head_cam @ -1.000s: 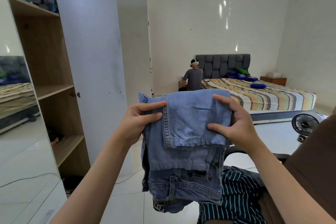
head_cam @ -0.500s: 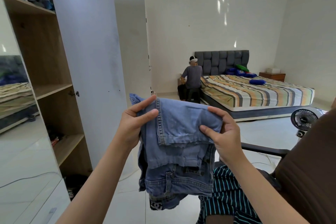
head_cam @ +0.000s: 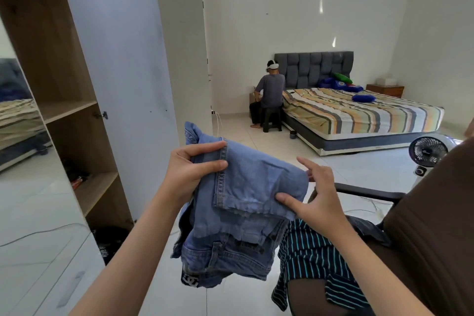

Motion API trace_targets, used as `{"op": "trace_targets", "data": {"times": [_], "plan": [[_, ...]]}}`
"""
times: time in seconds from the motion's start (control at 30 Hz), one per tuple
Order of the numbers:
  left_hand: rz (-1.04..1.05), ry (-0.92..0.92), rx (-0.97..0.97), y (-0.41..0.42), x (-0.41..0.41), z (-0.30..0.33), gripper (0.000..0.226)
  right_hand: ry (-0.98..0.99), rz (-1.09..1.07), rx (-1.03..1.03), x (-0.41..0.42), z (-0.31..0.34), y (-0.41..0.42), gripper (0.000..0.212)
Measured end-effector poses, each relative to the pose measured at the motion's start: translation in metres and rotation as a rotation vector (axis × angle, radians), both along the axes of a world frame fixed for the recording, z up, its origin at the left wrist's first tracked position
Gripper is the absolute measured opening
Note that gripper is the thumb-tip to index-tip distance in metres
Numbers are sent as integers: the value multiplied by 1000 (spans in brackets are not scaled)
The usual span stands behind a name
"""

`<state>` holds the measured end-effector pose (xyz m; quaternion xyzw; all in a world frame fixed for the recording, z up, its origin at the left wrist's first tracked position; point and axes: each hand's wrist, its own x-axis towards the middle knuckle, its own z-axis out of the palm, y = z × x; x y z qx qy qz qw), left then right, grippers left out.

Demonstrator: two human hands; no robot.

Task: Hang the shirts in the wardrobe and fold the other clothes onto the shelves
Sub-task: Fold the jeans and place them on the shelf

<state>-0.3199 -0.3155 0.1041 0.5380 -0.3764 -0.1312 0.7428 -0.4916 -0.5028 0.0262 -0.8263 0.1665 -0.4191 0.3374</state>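
Folded light-blue jeans (head_cam: 238,213) hang in the air in front of me, waistband at the bottom. My left hand (head_cam: 189,172) pinches their upper left edge, thumb on top. My right hand (head_cam: 316,195) supports the right side: the thumb presses the fold, the fingers are spread behind the cloth. The open wardrobe (head_cam: 59,100) with wooden shelves stands on my left, its white door (head_cam: 120,64) swung out just beyond the jeans. A dark shirt with teal stripes (head_cam: 315,259) lies over a chair at lower right.
A black chair arm (head_cam: 369,194) and a brown garment (head_cam: 436,226) fill the right side. A small fan (head_cam: 427,152) stands on the tiled floor. A striped bed (head_cam: 359,113) lies at the back, where a person (head_cam: 269,95) sits on a stool. A cable (head_cam: 38,235) runs across the floor at left.
The jeans have dropped lower and tilted down to the right. My right fingers have opened out behind the cloth, leaving mainly the thumb on the fold. The view has turned slightly right.
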Motion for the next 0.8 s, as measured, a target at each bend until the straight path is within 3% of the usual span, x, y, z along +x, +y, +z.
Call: {"op": "trace_targets", "data": {"times": [0.1,0.2,0.33,0.53,0.67,0.8], "plan": [[-52,15,13,3,3,-6,37,41,254,236,-3,-3,0,103],[-105,13,25,7,7,-13,42,-96,487,416,-3,-9,14,103],[-135,78,24,10,16,-27,60,-294,394,412,3,-17,38,75],[-149,156,104,15,25,-51,67,-399,308,260,12,-13,43,41],[-130,88,314,24,26,-60,61,-356,311,258,14,-13,37,30],[-5,-124,629,30,24,-59,74,-303,356,253,16,-14,32,33]]}}
